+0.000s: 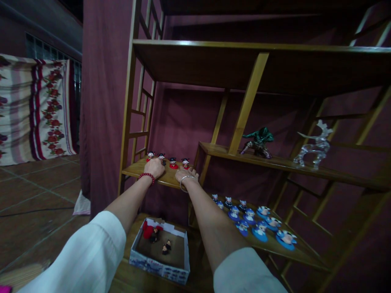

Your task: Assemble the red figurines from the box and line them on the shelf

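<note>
On the small left shelf (171, 179) stand several small dark-haired figurines in a row, some with red bases showing. My left hand (154, 167), wearing a red bead bracelet, is closed at the second figurine (161, 156); its fingertips are hidden behind the hand. The leftmost figurine (150, 155) stands just beyond that hand. Between my hands is a figurine on a red base (173, 162), touched by neither. With a silver bangle at the wrist, my right hand (187, 174) has its fingers around the base of the rightmost figurine (185, 162).
Below, an open cardboard box (187, 260) holds a red item and a few small dark figures. Several blue-based figurines (259, 230) stand on the lower right shelf. A green-and-dark statuette (259, 142) and a clear deer figure (314, 146) occupy the middle shelf.
</note>
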A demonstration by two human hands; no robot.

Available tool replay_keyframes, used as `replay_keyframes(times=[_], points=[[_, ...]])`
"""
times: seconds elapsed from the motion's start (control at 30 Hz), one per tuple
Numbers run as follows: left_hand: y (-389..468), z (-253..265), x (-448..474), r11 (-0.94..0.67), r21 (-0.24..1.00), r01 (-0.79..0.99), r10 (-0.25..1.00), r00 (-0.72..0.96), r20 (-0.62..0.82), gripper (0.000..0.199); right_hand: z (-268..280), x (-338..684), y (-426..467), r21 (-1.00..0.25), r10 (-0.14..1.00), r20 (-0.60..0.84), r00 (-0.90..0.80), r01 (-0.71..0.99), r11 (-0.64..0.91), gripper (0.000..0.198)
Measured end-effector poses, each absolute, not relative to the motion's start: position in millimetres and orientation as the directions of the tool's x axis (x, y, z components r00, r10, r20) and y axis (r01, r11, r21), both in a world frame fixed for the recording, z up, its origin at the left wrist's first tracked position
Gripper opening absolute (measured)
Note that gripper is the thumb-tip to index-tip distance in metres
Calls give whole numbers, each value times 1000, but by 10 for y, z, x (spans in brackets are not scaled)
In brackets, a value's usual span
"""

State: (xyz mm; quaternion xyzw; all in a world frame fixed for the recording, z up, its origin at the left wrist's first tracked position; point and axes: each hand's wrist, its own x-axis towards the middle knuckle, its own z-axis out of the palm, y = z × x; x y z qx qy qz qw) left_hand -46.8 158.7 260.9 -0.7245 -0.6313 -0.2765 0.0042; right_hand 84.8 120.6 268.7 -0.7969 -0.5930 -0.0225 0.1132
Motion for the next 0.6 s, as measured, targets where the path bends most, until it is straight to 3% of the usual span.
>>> replay_keyframes(times=[0.6], points=[[1561,2618,-453,-204,297,933,909,68,411,30,2726,850,1139,-200,944,162,287,947,-253,43]])
